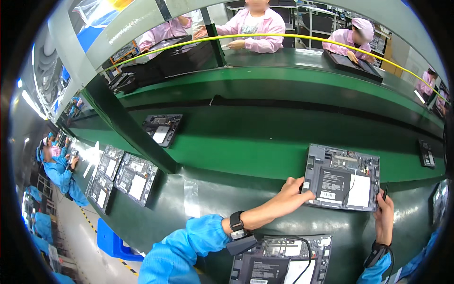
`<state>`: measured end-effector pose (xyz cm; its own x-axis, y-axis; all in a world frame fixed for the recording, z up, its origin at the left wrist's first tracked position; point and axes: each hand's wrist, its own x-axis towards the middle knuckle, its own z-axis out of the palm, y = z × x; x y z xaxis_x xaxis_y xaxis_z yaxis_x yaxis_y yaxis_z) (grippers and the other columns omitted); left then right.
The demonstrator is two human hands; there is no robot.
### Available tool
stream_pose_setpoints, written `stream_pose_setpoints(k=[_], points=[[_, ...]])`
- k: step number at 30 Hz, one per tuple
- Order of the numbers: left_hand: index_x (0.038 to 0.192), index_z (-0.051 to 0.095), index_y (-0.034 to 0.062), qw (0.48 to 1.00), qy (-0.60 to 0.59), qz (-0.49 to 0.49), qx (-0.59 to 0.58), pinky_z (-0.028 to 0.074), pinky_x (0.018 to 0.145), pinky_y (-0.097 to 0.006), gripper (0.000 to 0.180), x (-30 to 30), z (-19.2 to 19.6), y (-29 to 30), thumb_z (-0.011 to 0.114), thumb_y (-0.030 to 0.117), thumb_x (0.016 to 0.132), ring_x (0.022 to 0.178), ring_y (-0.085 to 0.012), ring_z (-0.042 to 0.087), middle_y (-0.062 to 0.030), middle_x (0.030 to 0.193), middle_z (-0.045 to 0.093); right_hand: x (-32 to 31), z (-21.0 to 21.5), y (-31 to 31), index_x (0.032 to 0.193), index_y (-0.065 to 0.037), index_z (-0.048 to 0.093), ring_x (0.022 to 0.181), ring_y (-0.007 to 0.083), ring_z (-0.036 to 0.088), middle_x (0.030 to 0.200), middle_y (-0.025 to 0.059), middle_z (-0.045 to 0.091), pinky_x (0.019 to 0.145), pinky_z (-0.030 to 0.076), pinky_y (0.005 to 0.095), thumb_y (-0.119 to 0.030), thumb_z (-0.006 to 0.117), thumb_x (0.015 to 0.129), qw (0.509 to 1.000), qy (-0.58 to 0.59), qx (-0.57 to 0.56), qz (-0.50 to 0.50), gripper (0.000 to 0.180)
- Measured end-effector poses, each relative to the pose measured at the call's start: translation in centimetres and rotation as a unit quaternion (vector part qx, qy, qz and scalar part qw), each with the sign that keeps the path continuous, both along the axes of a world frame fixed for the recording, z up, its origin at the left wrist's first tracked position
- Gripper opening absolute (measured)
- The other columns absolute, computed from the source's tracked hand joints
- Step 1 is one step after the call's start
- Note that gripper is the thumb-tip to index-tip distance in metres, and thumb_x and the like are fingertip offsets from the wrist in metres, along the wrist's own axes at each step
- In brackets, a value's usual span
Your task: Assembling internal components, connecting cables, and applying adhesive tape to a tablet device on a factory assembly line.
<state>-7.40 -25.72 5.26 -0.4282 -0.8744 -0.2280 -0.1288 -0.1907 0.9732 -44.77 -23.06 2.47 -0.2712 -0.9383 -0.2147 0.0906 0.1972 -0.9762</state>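
Note:
An opened grey tablet chassis [341,177] with a black battery and a white patch lies at the near edge of the green conveyor belt [246,142]. My left hand [294,189] grips its near left corner. My right hand [385,215] is at its near right corner and holds a thin dark tool [385,190] upright. A second opened tablet [283,262] with a looping black cable lies right below my left wrist, which wears a black strap.
Another opened tablet [162,128] rides the belt at the left. Several more [124,177] lie on the bench to my left. A small black part [426,154] sits at the right. People in pink coats [255,28] work across the line, people in blue [59,173] at far left.

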Motion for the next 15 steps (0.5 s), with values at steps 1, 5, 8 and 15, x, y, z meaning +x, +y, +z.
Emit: stream_pose_setpoints(k=[1, 5, 8, 15], points=[[0.137, 0.054, 0.0001, 1.000, 0.007, -0.009, 0.005, 0.036, 0.107, -0.041, 0.066, -0.4, -0.2, 0.2, 0.061, 0.043, 0.087, 0.119, -0.0324, 0.042, -0.0206, 0.124, 0.046, -1.1, -0.6, 1.5, 0.130, -0.003, 0.063, 0.048, -0.0013, 0.036, 0.078, -0.0090, 0.061, 0.041, 0.022, 0.0180, -0.017, 0.057, 0.103, 1.000, -0.009, 0.008, -0.016, 0.031], [0.142, 0.049, -0.0084, 0.992, -0.109, -0.064, -0.013, 0.038, 0.110, -0.037, 0.062, -0.2, -1.4, 0.0, 0.062, 0.028, 0.093, 0.131, -0.0299, 0.045, -0.0238, 0.141, 0.046, -0.2, -1.4, 2.8, 0.131, -0.005, 0.063, 0.054, -0.0018, 0.039, 0.088, -0.0103, 0.062, 0.045, 0.024, 0.0173, -0.022, 0.059, 0.102, 0.998, -0.004, 0.049, -0.033, 0.034], [0.143, 0.049, -0.0070, 0.997, -0.005, -0.055, 0.058, 0.040, 0.107, -0.034, 0.059, 0.9, 0.4, 0.6, 0.061, 0.023, 0.094, 0.126, -0.0224, 0.050, -0.0162, 0.143, 0.052, 0.0, -1.0, 2.4, 0.130, -0.007, 0.065, 0.061, -0.0007, 0.046, 0.088, -0.0111, 0.063, 0.050, 0.028, 0.0193, -0.023, 0.060, 0.102, 0.999, 0.015, 0.046, -0.002, 0.034], [0.143, 0.051, -0.0036, 0.996, -0.047, -0.071, 0.028, 0.046, 0.102, -0.034, 0.050, 2.4, 1.3, 1.7, 0.057, 0.019, 0.098, 0.120, -0.0202, 0.058, -0.0124, 0.138, 0.060, -0.9, -0.9, 2.1, 0.125, 0.001, 0.066, 0.070, 0.0073, 0.055, 0.082, -0.0041, 0.064, 0.061, 0.042, 0.0251, -0.022, 0.060, 0.102, 0.997, 0.073, 0.016, 0.031, 0.033]])
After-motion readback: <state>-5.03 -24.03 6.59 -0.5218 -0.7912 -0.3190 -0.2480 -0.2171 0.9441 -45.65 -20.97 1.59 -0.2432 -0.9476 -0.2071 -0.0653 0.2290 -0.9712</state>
